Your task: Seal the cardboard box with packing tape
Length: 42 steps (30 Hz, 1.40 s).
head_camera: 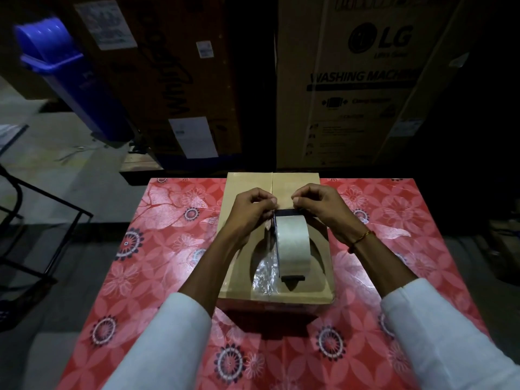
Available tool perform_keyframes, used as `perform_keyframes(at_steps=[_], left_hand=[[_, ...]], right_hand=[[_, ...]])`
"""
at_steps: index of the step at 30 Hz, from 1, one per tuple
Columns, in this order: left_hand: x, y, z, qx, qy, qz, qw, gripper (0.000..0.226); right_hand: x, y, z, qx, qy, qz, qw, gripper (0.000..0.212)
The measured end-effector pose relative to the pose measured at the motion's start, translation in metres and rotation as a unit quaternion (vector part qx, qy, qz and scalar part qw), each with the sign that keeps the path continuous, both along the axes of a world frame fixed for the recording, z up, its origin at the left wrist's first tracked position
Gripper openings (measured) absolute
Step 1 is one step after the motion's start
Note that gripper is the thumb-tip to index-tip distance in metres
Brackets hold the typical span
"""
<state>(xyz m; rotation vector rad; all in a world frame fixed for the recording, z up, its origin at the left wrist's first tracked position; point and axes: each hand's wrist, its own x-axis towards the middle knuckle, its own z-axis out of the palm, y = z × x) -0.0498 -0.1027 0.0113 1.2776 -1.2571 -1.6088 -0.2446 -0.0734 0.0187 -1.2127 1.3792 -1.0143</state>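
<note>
A closed brown cardboard box lies on a red flowered table, its centre seam running away from me. A tape dispenser with a roll of clear packing tape stands on the box top, over the seam. My left hand pinches at the dispenser's front left edge. My right hand pinches the tape's free end just above the dispenser's black front bar. Crumpled clear tape lies on the lid to the left of the roll.
Large cartons stand behind the table, one printed with a washing machine label. A blue bin leans at the far left. A black metal frame stands on the floor left of the table.
</note>
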Motion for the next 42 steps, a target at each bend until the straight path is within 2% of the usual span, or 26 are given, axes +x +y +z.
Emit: perform_keyframes(at_steps=[4, 10, 18, 31, 38, 42], left_hand=[[0.004, 0.003, -0.006, -0.009, 0.030, 0.004, 1.000, 0.009], [0.003, 0.001, -0.006, -0.032, 0.009, 0.009, 0.999, 0.010], [0.002, -0.001, -0.004, 0.001, 0.038, 0.016, 0.999, 0.009], [0.002, -0.002, -0.005, 0.011, 0.052, 0.017, 0.998, 0.015], [0.004, -0.002, -0.005, -0.018, 0.029, 0.003, 0.999, 0.010], [0.007, -0.004, -0.003, -0.081, -0.019, -0.024, 0.996, 0.009]], right_hand=[[0.000, -0.002, 0.002, -0.015, -0.001, 0.022, 1.000, 0.011], [-0.001, -0.004, 0.002, -0.013, -0.015, 0.031, 0.999, 0.013], [-0.003, -0.007, 0.000, -0.037, 0.016, 0.045, 0.998, 0.008], [-0.008, -0.010, 0.007, -0.017, 0.035, 0.077, 0.996, 0.019], [-0.014, -0.017, 0.008, 0.008, 0.015, 0.112, 0.994, 0.017], [-0.019, -0.021, 0.009, 0.023, 0.000, 0.133, 0.991, 0.015]])
